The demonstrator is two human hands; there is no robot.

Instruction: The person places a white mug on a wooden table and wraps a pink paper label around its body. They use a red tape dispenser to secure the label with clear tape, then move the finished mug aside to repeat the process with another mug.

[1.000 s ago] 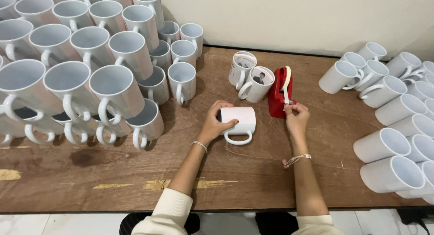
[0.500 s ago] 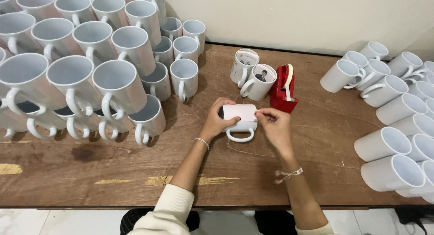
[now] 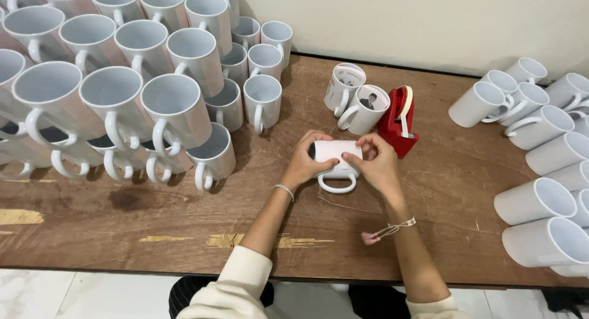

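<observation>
A white mug [image 3: 336, 153] lies on its side on the brown wooden table [image 3: 184, 227], handle towards me. My left hand [image 3: 305, 161] grips its left end. My right hand [image 3: 375, 161] rests on its right side, fingertips pressing on the mug's wall. A red tape dispenser [image 3: 399, 122] stands just behind my right hand. Two mugs with printed paper rolled inside, one [image 3: 343, 87] and the other [image 3: 365, 108], sit left of the dispenser.
Stacked rows of white mugs [image 3: 116, 92] fill the table's left and back left. More white mugs [image 3: 540, 159] lie on their sides along the right edge. A wall runs behind the table. Pale floor tiles show below the front edge.
My right hand left the tape dispenser and came down and left onto the mug. My left hand kept its hold on the mug's left end.
</observation>
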